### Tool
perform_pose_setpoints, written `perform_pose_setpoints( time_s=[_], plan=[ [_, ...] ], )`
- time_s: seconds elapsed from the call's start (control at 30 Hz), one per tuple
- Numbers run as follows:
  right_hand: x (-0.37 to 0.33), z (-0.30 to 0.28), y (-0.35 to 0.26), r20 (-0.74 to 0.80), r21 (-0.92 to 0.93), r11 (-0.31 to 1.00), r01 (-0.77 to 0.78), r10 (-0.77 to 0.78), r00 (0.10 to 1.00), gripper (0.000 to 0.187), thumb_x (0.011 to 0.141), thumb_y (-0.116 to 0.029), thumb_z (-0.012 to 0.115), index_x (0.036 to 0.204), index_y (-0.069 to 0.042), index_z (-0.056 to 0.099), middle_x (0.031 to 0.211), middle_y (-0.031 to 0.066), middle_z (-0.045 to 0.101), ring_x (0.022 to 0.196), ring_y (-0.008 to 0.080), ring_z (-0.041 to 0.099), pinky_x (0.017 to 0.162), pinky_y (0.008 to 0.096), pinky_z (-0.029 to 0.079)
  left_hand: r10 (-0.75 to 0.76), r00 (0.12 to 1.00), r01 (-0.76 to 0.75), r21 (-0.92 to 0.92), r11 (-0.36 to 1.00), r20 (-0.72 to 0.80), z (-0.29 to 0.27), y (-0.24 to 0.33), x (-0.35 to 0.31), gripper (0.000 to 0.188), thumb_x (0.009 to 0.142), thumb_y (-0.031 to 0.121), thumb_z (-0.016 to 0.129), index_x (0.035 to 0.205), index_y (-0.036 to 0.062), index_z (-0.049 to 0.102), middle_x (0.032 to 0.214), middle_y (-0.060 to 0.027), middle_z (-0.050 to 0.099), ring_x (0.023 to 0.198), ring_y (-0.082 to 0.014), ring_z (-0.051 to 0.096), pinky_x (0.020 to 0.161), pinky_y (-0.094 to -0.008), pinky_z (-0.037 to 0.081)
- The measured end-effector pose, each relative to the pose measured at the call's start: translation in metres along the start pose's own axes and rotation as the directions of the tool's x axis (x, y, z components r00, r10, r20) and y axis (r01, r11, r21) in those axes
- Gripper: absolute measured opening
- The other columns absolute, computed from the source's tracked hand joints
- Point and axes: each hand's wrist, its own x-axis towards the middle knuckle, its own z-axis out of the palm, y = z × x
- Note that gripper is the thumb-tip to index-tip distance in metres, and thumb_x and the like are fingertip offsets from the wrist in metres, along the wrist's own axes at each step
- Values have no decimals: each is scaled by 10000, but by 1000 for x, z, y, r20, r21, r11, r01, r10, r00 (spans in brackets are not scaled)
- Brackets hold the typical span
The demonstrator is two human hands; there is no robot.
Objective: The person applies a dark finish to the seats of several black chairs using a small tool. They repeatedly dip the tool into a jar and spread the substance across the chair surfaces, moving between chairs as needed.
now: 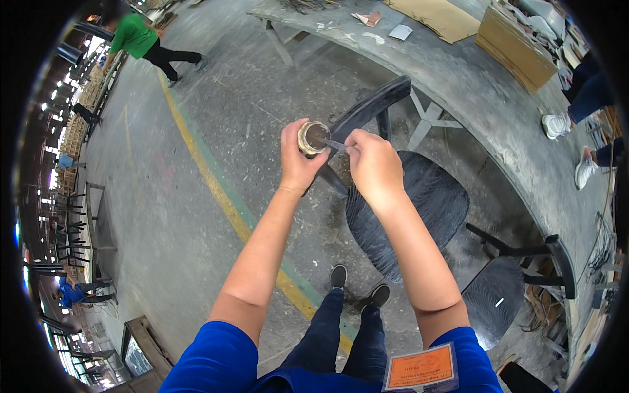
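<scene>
My left hand (300, 157) is wrapped round a small round jar (303, 141) whose rim is crusted and pale. Dark brown stuff (317, 133) shows inside it. Between the thumb and fingers of my right hand (372, 164) is a thin, flat metal blade like a small spatula (337, 144), its tip at the jar's mouth. Just beyond and below both hands stands a black wooden chair, with its curved backrest (373, 103) behind the jar and its grained seat (419, 203) partly hidden by my right forearm.
A second black chair (495, 295) stands at the lower right. The long grey table (458, 85) curves along the right, bearing a cardboard box (514, 47) and papers. A yellow floor line (223, 200) runs on my left. People are farther off, one in a green shirt (134, 36).
</scene>
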Motion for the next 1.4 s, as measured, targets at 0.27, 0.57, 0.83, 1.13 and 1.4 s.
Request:
perform_pose_setpoints(
  time_s=[0.27, 0.57, 0.83, 1.13, 1.4],
  plan=[
    [-54, -33, 61, 25, 443, 895, -58, 52, 998, 161, 880, -3, 648, 1036, 3, 687, 801, -3, 625, 716, 56, 547, 651, 207, 439, -170, 985, 166, -111, 980, -24, 3, -9, 0, 766, 662, 125, 853, 1299, 39, 436, 1257, -149, 505, 1171, -275, 522, 1005, -378, 424],
    [-215, -7, 229, 289, 152, 729, -667, 612, 736, 195, 841, -2, 666, 1024, -42, 717, 811, 81, 637, 758, 179, 608, 705, 304, 476, -260, 965, 249, -229, 941, -20, 3, -19, 7, 751, 731, 170, 862, 1298, 3, 399, 1182, -111, 586, 1079, -185, 581, 951, -309, 459],
    [-250, 49, 276, 90, -103, 918, -382, 392, 916, 273, 836, -2, 606, 1019, -149, 746, 899, 121, 611, 848, 333, 627, 767, 421, 506, -247, 969, 236, -272, 933, -9, 3, -12, 8, 720, 758, 94, 834, 1312, -17, 388, 1186, -108, 586, 1077, -172, 589, 942, -302, 471],
    [-252, 74, 289, 61, -287, 914, -287, 316, 947, 381, 750, 57, 616, 1012, -179, 760, 897, 68, 575, 905, 287, 543, 815, 395, 491, -260, 966, 250, -279, 927, 1, 2, -12, 9, 723, 777, 93, 820, 1328, -27, 369, 1191, -106, 583, 1073, -173, 594, 939, -302, 472],
    [-252, 85, 290, -8, -307, 902, -305, 318, 948, 370, 754, 26, 592, 989, -197, 771, 913, 50, 577, 925, 275, 538, 822, 390, 494, -270, 963, 262, -261, 929, 7, 2, -11, 8, 711, 780, 98, 820, 1323, -25, 377, 1181, -104, 584, 1070, -168, 590, 934, -297, 470]
  ],
)
